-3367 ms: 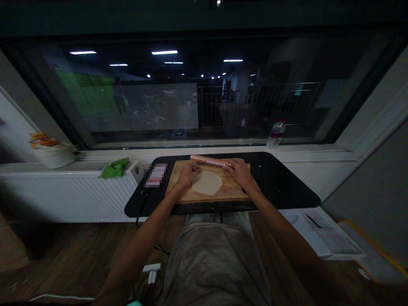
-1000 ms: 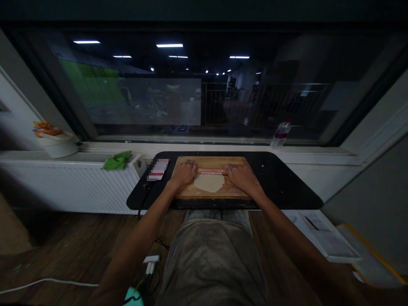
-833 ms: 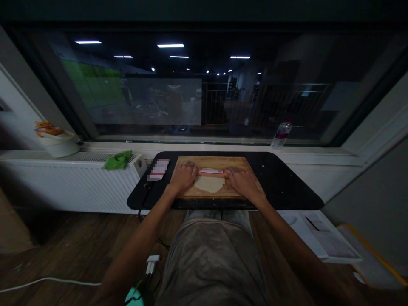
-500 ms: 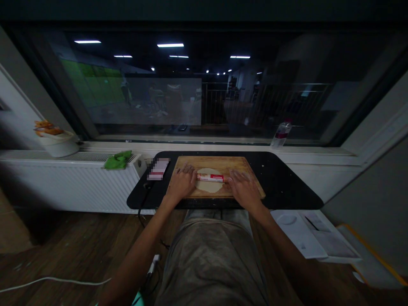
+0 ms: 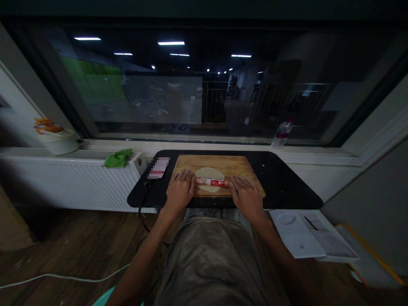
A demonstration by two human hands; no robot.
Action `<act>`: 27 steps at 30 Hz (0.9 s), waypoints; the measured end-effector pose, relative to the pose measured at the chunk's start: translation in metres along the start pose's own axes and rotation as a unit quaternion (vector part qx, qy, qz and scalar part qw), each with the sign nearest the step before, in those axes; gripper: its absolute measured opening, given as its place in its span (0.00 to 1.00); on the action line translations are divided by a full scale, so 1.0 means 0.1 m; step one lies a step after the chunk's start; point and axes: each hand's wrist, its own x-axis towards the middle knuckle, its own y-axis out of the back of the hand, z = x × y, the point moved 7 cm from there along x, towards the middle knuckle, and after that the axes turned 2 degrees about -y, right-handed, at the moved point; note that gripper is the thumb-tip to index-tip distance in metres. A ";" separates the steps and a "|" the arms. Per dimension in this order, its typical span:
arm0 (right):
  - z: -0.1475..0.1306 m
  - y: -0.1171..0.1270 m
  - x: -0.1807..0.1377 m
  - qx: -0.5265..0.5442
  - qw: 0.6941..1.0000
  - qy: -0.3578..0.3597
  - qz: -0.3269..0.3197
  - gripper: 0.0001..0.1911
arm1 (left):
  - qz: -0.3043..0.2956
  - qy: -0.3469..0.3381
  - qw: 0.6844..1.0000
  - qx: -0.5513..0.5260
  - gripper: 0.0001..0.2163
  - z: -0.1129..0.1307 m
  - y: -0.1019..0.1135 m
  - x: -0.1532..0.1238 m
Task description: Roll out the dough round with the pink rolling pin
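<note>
A flat round of pale dough (image 5: 208, 173) lies on a wooden board (image 5: 236, 166) that rests on a black tabletop (image 5: 280, 178). A rolling pin (image 5: 212, 182) with a red and white label lies across the near part of the dough. My left hand (image 5: 180, 190) presses palm down on the pin's left end, fingers stretched flat. My right hand (image 5: 246, 195) does the same on its right end. Both ends of the pin are hidden under my hands.
A blurred card (image 5: 158, 168) lies on the tabletop left of the board. A green cloth (image 5: 118, 158) and a white bowl (image 5: 57, 140) sit on the radiator at left. A water bottle (image 5: 281, 132) stands on the sill. Papers (image 5: 306, 238) lie on the floor at right.
My hands have rolled the pin toward me, from the board's far edge over the dough to its near part. The far half of the dough now shows.
</note>
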 end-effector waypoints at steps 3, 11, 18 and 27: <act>0.00 -0.02 -0.01 -0.001 1.000 -0.004 -0.013 0.24 | 0.006 -0.001 1.000 -0.004 0.20 0.01 0.01 -0.06; 0.01 -0.20 0.17 0.007 1.000 0.012 -0.026 0.27 | -0.001 0.013 1.000 0.001 0.21 -0.03 -0.08 0.06; 0.03 -0.25 0.51 -0.014 0.996 -0.024 -0.087 0.29 | -0.025 0.024 0.999 -0.001 0.21 -0.06 -0.14 0.29; -0.05 -0.15 0.27 0.016 0.999 -0.041 -0.032 0.27 | -0.011 0.023 1.000 0.001 0.20 0.01 -0.02 0.09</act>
